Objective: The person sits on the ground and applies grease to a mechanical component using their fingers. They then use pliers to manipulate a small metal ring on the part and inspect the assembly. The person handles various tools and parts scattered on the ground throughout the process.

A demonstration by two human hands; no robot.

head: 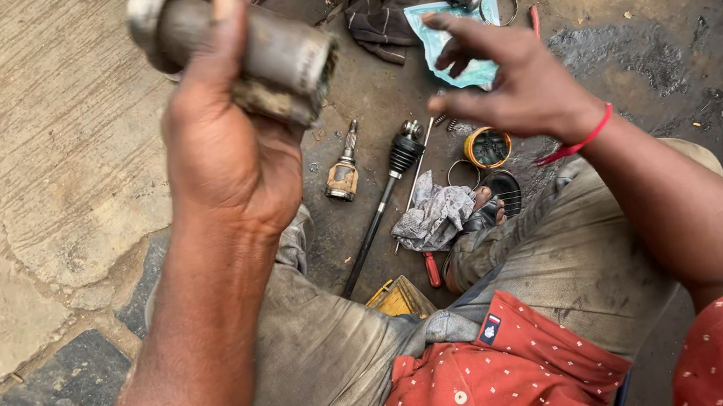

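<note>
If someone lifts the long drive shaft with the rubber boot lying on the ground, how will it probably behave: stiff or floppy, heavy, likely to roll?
The drive shaft looks like a solid metal rod, so probably stiff and heavy for its thickness. Its round bar might roll when pushed, though the wider rubber boot may slow that. The dirty, oily-looking ground suggests a slippery surface.

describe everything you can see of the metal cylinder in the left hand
The metal cylinder is a thick, dull grey steel piece, grimy, with a rounded flange at its upper left end and a hollow, grease-caked open end at the lower right. It is raised, tilted down to the right, above the concrete ground. The left hand wraps it from below, thumb lying over the top. Nothing else touches it.
</note>
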